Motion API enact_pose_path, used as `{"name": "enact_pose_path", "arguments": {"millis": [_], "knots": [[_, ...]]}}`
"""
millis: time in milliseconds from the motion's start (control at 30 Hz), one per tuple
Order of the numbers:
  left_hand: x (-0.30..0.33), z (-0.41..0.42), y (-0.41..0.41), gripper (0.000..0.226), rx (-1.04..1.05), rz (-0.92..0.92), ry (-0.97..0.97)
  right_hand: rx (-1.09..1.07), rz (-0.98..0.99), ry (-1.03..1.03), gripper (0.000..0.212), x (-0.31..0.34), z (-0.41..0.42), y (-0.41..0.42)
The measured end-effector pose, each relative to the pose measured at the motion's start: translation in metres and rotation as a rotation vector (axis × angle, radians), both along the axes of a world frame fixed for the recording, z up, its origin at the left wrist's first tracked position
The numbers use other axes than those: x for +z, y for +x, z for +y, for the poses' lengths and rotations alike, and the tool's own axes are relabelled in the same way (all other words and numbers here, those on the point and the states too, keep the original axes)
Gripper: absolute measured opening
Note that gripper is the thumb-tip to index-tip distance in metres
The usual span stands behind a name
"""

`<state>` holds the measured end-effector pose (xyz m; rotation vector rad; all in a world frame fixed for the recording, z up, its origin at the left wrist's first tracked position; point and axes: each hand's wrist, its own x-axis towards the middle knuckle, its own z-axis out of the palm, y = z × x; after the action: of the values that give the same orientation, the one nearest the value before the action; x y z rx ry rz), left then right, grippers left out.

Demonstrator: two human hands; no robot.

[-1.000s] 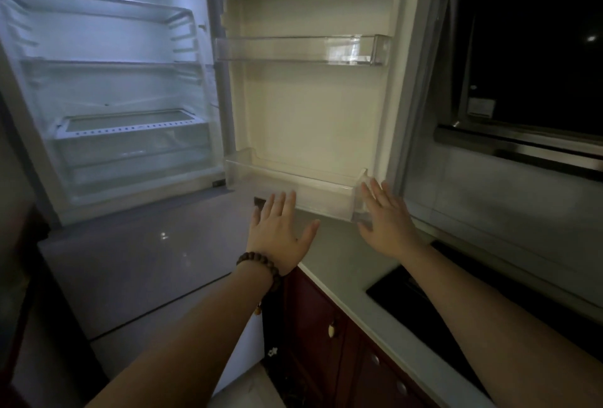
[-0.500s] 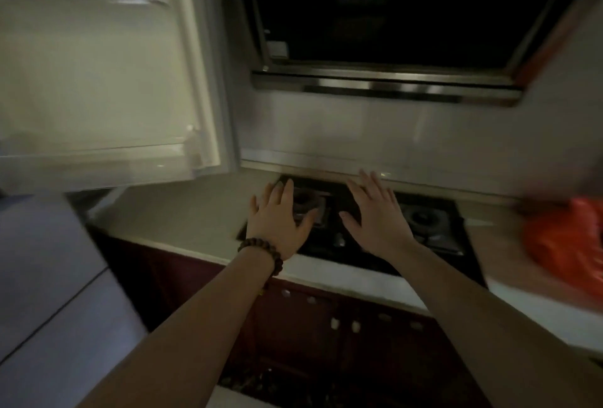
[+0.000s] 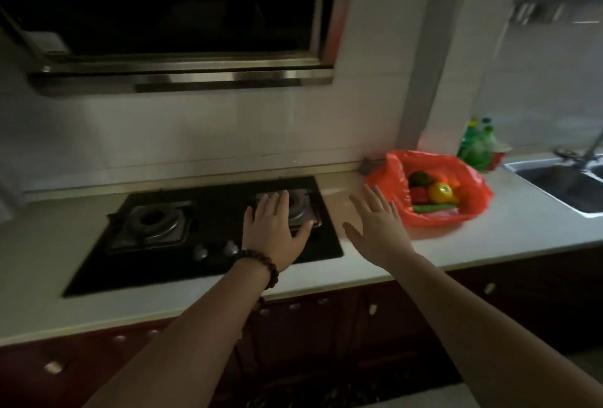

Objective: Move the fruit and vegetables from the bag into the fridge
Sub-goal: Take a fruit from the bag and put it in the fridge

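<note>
Both hands — left hand and right hand — hover flat-fingered and empty; a careless grab could tip the red bag and spill its produce.

View swung from fridge to bag.

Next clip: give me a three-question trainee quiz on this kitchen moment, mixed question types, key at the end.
1. True or false: the right hand is already holding something from the red bag.
2. Multiple choice: the left hand is seen over A) the sink, B) the stove, C) the red bag.
3. Fill in: the brightest item showing inside the bag is a ___ pepper.

Key:
1. False. Its fingers are spread and empty, short of the bag.
2. B. It is over the right burner.
3. Yellow.
</note>
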<state>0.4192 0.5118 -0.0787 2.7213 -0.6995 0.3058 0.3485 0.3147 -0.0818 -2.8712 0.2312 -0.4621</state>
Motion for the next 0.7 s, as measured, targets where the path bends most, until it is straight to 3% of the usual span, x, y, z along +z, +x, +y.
{"name": "enact_pose_path", "arguments": {"millis": [367, 700], "knots": [[-0.030, -0.246, 0.022, 0.078, -0.150, 0.009, 0.019, -0.190, 0.049, 0.064, 0.058, -0.042, -0.232, -0.027], [-0.058, -0.395, 0.051, 0.075, -0.323, 0.070, 0.059, -0.241, 0.097, 0.151, 0.056, -0.074, -0.342, -0.004]]}}
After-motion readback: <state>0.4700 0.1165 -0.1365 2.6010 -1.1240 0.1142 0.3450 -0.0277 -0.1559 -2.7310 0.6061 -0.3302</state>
